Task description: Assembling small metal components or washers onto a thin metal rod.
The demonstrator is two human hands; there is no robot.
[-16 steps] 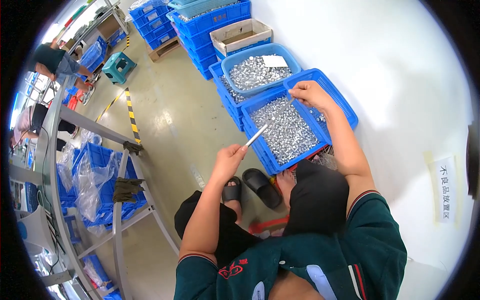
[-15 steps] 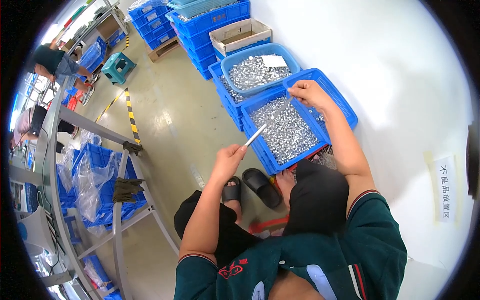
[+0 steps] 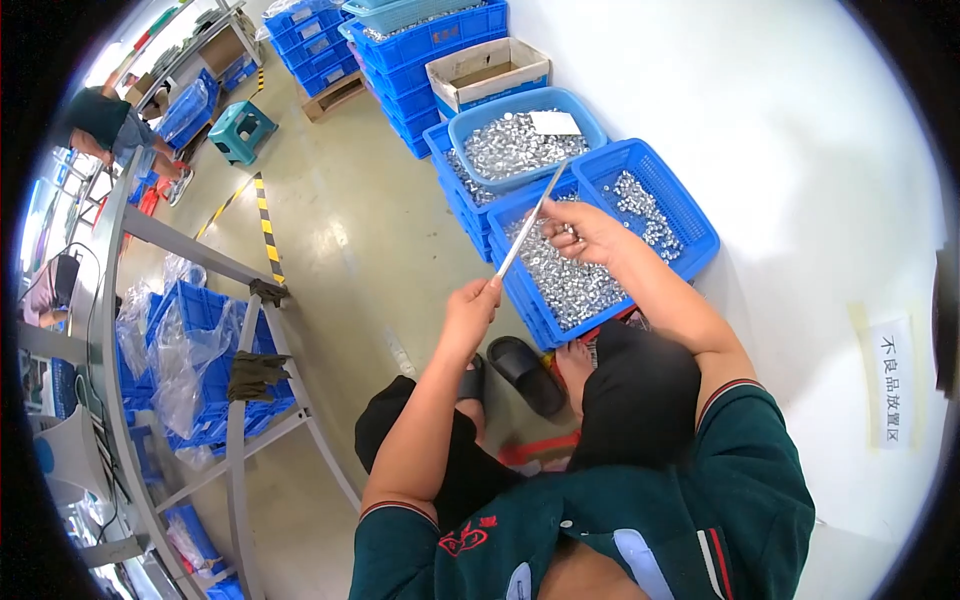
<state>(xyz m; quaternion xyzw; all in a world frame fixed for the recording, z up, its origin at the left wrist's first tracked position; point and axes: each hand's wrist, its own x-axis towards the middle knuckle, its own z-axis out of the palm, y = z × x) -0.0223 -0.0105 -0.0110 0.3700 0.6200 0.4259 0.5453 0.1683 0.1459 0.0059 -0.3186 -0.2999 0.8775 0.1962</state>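
Observation:
My left hand (image 3: 472,315) is closed around the near end of a thin silver rod (image 3: 522,238). The rod slants up and away, its far tip over the edge of a light blue basket (image 3: 462,128) heaped with small metal parts. Beside the rod's middle is my right hand (image 3: 592,236), its fingers curled and the thumb side close to the rod. What those fingers hold, if anything, is too small to make out. Both hands are above a blue crate (image 3: 540,332) full of small shiny metal parts (image 3: 575,290). A blue perforated basket (image 3: 708,235) with fewer parts adjoins it.
An open cardboard-lined box (image 3: 535,62) and stacked blue crates (image 3: 440,40) stand farther back along the white wall (image 3: 790,150). On the left are a grey metal frame (image 3: 235,440), plastic-covered crates (image 3: 185,350) and a green stool (image 3: 242,130). A person (image 3: 110,125) is at far left.
My right hand has come from the rod's far tip back toward me and to the left. The rod now tilts more steeply away, and more of the perforated basket shows.

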